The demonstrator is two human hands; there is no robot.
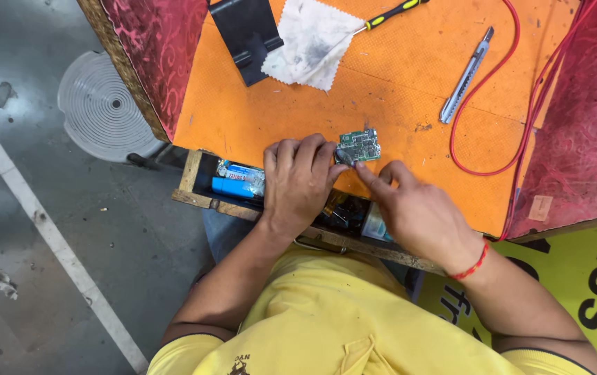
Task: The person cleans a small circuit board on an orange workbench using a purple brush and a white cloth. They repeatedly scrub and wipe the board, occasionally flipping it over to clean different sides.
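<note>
A small green circuit board [359, 145] lies on the orange mat [298, 114] near the table's front edge. My left hand [297, 182] rests beside it, its fingertips pressing the board's left side. My right hand [415, 212] comes in from the right, with the index finger and thumb pinched at the board's lower left corner. Whether a small part sits between those fingers is hidden. A red thread band circles my right wrist.
An open wooden drawer [205, 182] under the table edge holds blue cylindrical cells [238, 186] and small items. On the mat lie a white cloth [310, 42], a black stand [245, 31], a yellow-handled screwdriver [392, 12], a utility knife [465, 76] and a red cable [503, 83].
</note>
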